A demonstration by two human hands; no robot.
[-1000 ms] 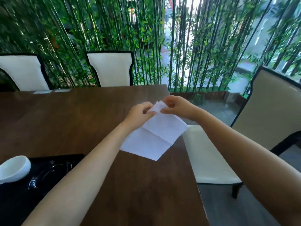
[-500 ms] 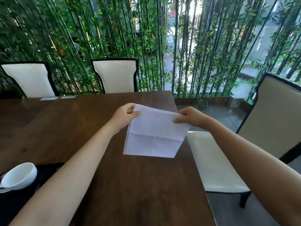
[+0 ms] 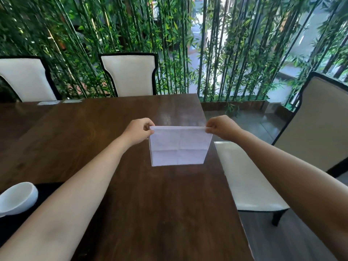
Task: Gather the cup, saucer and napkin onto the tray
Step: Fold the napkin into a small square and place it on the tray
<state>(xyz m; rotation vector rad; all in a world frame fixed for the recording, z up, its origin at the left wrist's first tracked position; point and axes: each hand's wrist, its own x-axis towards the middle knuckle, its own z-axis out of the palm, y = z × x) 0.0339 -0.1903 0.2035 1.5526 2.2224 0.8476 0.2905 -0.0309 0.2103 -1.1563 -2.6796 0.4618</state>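
Napkin [image 3: 178, 146] corners are pinched by both hands above the dark wooden table [image 3: 160, 204], so that the white sheet is stretched flat along its upper edge and hangs down from it. The upper left corner is gripped between thumb and fingers of the left hand [image 3: 138, 132], and the upper right corner is gripped in the same way by the right hand [image 3: 222, 129]. Fold creases are seen crossing the napkin, and its lower edge is held clear of the table, near the table's right edge.

At the table's near left corner a black tray [image 3: 45, 191] is partly seen, much of it covered by the left forearm. A white cup [image 3: 17, 198] is seen over the tray, tilted with its mouth turned toward the left; whether a saucer lies beneath it cannot be told, as the picture is cut there.

Beyond the table's far edge two white chairs with black frames [image 3: 130, 74] are placed, and a further chair with a pale seat [image 3: 248, 178] is set just beside the table's right edge. Behind the table a screen of green bamboo [image 3: 188, 44] is seen.
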